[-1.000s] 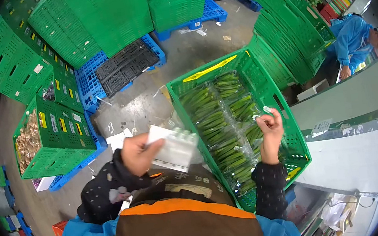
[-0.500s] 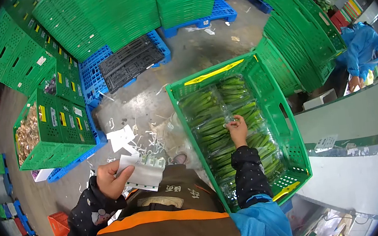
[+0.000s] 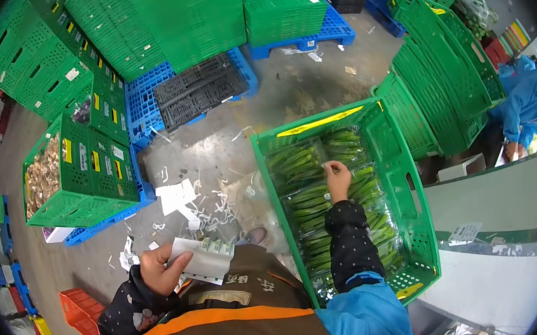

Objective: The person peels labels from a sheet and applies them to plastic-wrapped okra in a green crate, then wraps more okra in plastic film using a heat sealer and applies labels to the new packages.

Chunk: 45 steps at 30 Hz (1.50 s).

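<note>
My left hand [image 3: 163, 269] grips a white sheet of stickers [image 3: 203, 259] between thumb and fingers. Small printed labels line its upper edge. Over to the right, my right hand [image 3: 338, 181] is over the vegetable packs, with thumb and fingers pinched. A small pale label [image 3: 326, 166] shows at its fingertips. Clear-wrapped packs of long green vegetables [image 3: 310, 210] lie in two rows below the hand. They fill most of a green plastic crate [image 3: 404, 145] with yellow handles, and my right forearm crosses over its near part.
White paper scraps [image 3: 178, 196] litter the floor. Stacked green crates [image 3: 195, 20] stand on blue pallets at the back, beside folded black crates [image 3: 202, 92]. At left is a crate of brown produce [image 3: 44, 173]. A person in blue [image 3: 526, 102] works at far right.
My right hand has moved toward the far end of the crate, over other packs. The left hand keeps its hold on the sticker sheet. The view has shifted slightly.
</note>
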{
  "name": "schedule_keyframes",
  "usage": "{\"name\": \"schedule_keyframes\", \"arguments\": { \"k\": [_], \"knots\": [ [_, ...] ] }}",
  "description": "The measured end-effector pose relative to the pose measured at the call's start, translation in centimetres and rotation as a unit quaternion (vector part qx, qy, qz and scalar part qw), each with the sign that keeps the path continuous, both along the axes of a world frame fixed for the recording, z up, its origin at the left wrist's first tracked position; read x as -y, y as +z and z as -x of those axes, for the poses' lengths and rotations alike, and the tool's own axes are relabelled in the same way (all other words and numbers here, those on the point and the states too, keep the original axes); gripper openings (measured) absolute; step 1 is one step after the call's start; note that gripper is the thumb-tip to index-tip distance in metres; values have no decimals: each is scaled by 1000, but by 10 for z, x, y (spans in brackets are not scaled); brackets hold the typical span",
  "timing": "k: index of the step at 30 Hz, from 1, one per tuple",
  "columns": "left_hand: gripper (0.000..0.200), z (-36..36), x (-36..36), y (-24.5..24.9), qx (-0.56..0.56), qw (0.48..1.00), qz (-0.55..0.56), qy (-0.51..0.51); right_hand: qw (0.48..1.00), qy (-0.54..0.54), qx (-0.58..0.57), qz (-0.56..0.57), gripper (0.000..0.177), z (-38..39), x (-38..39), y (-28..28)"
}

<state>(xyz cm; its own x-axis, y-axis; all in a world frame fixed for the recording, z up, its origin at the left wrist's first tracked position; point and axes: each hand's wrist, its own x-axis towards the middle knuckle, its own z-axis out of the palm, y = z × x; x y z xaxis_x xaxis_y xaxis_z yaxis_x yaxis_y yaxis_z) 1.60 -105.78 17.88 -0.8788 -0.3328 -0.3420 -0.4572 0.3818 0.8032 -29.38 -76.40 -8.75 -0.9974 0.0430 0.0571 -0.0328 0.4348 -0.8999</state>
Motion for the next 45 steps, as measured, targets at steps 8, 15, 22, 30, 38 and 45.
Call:
{"name": "schedule_keyframes", "arguments": {
  "k": [8,15,22,30,38,45],
  "knots": [
    [16,7,-3,5,-55,998,10,6,953,17,165,-255,29,33,53,6],
    [19,50,-6,3,-33,998,-17,-57,989,47,33,140,15,9,59,60],
    [15,90,-27,-8,-105,987,-49,-111,930,357,-62,68,17,-107,84,248],
    [19,104,-41,-3,-10,989,-26,-148,969,236,-19,67,31,-134,60,254],
    [18,105,-35,-27,-79,988,-34,-132,944,165,109,263,34,-62,39,195],
    [22,74,-12,-58,38,990,-116,-77,992,-57,-24,-107,44,114,-46,33]
  ]
}}
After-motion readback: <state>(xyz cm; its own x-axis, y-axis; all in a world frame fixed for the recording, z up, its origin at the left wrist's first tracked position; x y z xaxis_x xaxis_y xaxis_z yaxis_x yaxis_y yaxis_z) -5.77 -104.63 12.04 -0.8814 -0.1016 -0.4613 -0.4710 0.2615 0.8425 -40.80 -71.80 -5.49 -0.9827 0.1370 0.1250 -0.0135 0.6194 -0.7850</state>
